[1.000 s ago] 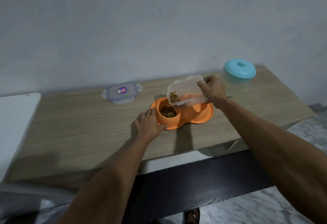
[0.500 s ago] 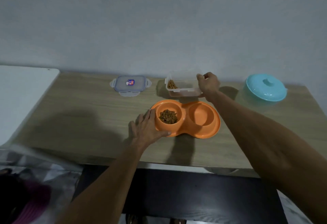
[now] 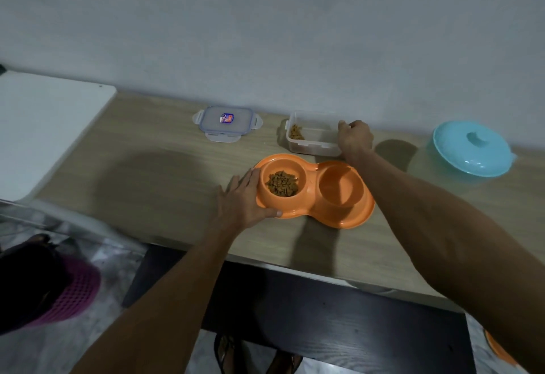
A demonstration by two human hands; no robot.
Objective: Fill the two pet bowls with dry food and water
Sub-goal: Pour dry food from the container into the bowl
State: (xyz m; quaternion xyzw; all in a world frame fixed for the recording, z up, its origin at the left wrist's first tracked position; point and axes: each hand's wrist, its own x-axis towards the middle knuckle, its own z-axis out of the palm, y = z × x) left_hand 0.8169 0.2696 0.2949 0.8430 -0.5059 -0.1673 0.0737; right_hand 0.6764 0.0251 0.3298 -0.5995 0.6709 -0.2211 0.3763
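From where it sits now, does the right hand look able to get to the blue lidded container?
Probably yes. The right hand grips the clear food tub, so it must let go first. The blue lidded container stands to its right with only bare tabletop between.

Left hand (image 3: 243,200) steadies the orange double bowl (image 3: 314,190); right hand (image 3: 354,137) grips the clear food container (image 3: 312,134).
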